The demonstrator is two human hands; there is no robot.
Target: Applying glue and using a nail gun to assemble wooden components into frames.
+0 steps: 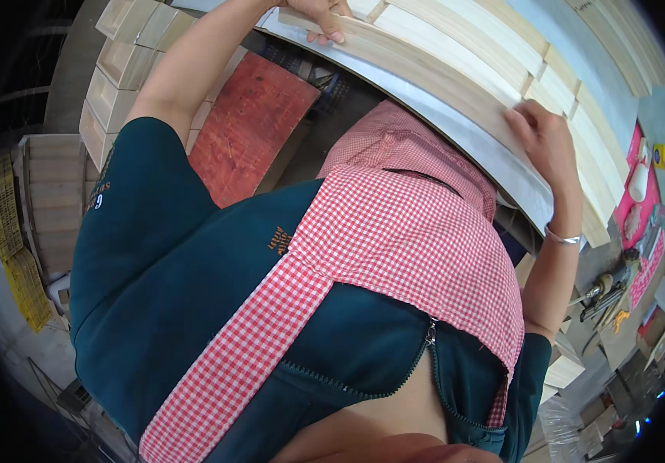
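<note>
Head view. The table point(494, 150) has a pale, smooth top and crosses the upper part at a slant. The room is a cluttered workshop: stacked wooden boxes point(116, 68) and a yellow crate point(22, 266) at left, a red board point(251, 127) near the table edge. At right lie a pink cloth point(627, 220), a white bottle point(639, 179) and assorted hand tools point(606, 297). My checked apron point(417, 231) blocks the lower middle. The wooden strip point(425, 68) lies along the table's near side, beside paler strips point(471, 35). My left hand point(323, 17) laps its left end; my right hand point(542, 140), fingers curled, meets its right portion. Whether either pinches it, I cannot tell.
</note>
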